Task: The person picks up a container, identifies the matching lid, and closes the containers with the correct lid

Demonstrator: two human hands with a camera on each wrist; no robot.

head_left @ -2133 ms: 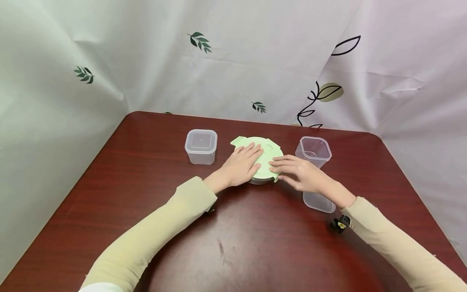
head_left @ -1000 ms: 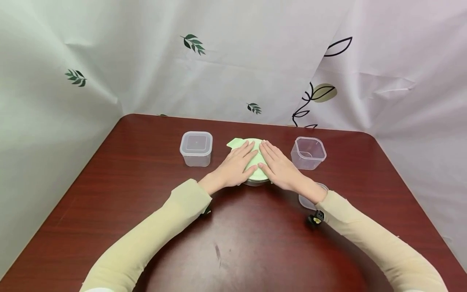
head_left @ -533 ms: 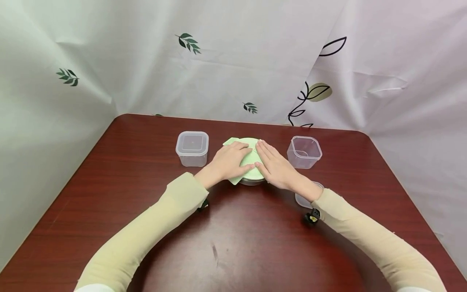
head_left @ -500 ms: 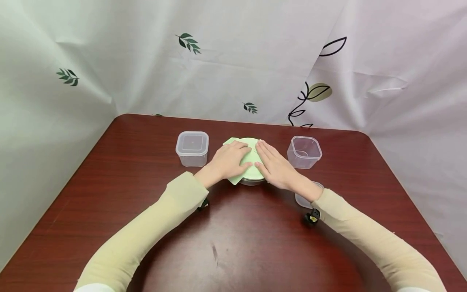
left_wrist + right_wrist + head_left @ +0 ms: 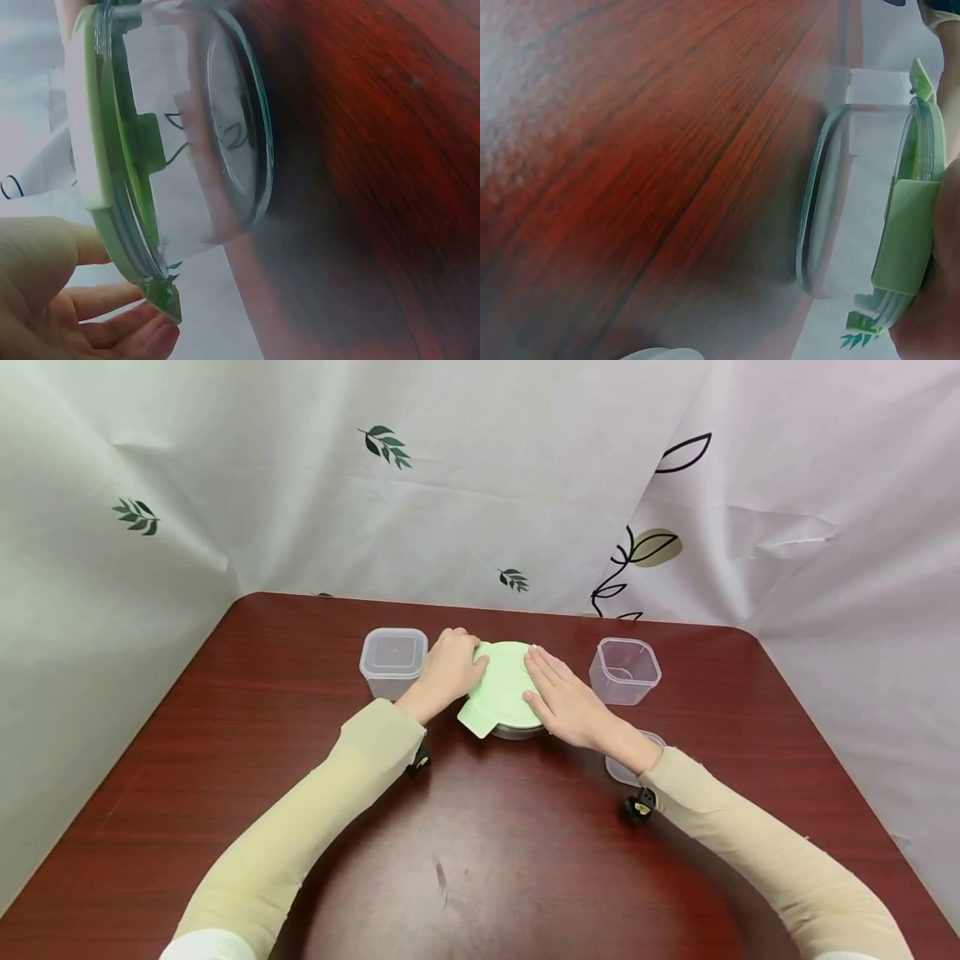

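A round glass food container (image 5: 199, 127) stands on the table under a light green lid (image 5: 506, 685) with hinged clips. My left hand (image 5: 446, 668) is at the lid's far left edge. In the left wrist view its thumb lies against the lid's rim and its curled fingers hold a clip (image 5: 163, 300) that sticks outward. Another clip (image 5: 477, 718) juts out at the near left. Flat across the lid's right side rests my right hand (image 5: 566, 702), fingers straight. One clip (image 5: 904, 236) lies folded down against the glass in the right wrist view.
A lidded clear plastic box (image 5: 393, 664) stands left of the glass container. On the right is an open clear plastic box (image 5: 625, 672), and a loose clear lid (image 5: 622, 771) lies partly under the right forearm. A patterned white cloth (image 5: 450, 510) hangs behind the table (image 5: 480, 860).
The right hand came from the lid's right edge to lie flat on top. The left hand slid from the lid's top to its far left edge, uncovering the near left clip.
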